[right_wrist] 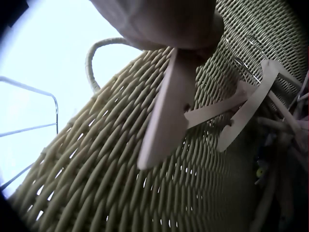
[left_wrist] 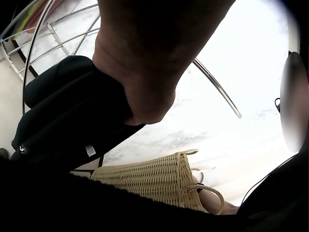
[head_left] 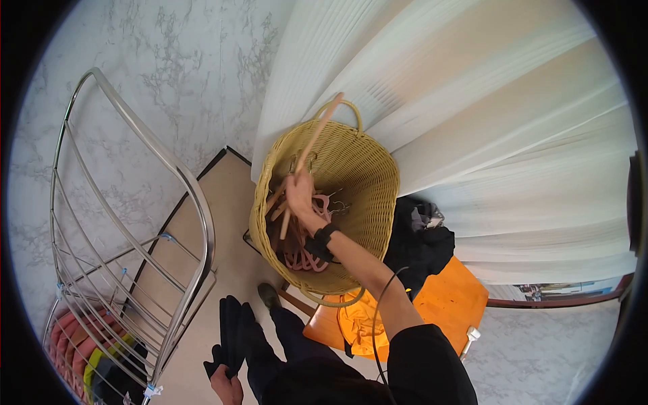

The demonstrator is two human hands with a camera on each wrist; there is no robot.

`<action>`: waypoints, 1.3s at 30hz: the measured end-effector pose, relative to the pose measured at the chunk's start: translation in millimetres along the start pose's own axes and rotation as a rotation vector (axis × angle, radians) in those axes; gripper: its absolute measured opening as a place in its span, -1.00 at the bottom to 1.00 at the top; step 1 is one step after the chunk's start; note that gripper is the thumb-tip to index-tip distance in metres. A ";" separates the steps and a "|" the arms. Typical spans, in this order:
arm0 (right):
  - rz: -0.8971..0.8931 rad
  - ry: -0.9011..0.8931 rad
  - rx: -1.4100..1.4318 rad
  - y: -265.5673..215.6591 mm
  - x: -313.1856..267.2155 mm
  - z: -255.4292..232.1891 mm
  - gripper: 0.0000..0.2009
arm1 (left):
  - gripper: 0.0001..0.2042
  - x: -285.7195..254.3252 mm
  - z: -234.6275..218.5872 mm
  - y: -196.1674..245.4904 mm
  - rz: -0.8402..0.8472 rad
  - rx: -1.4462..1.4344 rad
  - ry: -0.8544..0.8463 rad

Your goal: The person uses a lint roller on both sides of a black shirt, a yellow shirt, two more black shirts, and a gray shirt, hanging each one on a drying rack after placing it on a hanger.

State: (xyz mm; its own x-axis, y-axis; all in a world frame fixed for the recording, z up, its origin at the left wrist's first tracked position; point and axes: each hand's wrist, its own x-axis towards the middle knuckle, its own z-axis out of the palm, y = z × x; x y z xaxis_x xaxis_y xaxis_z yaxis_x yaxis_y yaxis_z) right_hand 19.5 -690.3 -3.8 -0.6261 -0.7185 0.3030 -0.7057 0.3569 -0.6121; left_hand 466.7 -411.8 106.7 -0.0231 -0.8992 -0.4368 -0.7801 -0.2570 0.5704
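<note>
My right hand is inside the tall woven basket and grips a light wooden clothes hanger. One arm of that hanger rises past the basket's far rim; in the right wrist view its other end slants down below my fingers. Several more wooden hangers and pink hangers lie jumbled inside. Low in the head view, my left hand holds a dark garment by one end. The left wrist view shows this cloth hanging in long folds, with a small white tag.
On the left stands a curved metal rack with folded clothes inside. An orange cloth and black clothing lie on a wooden seat beside the basket. White curtains hang behind it.
</note>
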 end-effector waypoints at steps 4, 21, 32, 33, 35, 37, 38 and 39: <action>0.122 -0.574 0.331 10.7 11.1 -10.6 -0.56 | -0.93 -3.9 -4.4 4.4 -0.052 0.023 -0.019; 0.288 -0.739 -0.498 102.9 -5.0 -70.5 -0.47 | -0.92 -14.1 5.7 -15.8 -0.001 0.022 0.031; 0.114 -0.972 -0.396 33.2 65.4 -211.6 -0.53 | -0.93 -5.8 -28.6 11.5 0.075 0.025 0.004; 0.070 -0.974 -0.457 14.1 62.6 -239.7 -0.54 | -0.93 -2.9 -31.7 13.2 0.111 0.027 0.002; -0.065 -0.792 -0.457 -9.9 41.3 -296.2 -0.55 | -0.95 2.7 -35.5 19.4 0.231 0.026 0.031; -0.127 -0.610 -0.415 -39.1 7.0 -354.3 -0.59 | -0.96 7.0 -44.4 29.3 0.356 0.031 0.049; -0.146 -0.513 -0.411 -58.8 -16.0 -383.1 -0.62 | -0.95 9.0 -49.3 37.6 0.466 0.028 0.050; -0.018 -0.456 -0.359 -88.8 -41.9 -414.9 -0.65 | -0.93 10.8 -53.9 46.7 0.577 0.026 0.051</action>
State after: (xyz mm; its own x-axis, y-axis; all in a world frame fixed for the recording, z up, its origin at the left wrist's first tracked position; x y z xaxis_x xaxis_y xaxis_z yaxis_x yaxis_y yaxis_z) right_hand -29.2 -444.2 340.9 -0.4628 -0.8826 -0.0833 -0.8330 0.4651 -0.2998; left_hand 463.7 -452.6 166.1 -0.4196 -0.9073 -0.0263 -0.6651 0.2876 0.6891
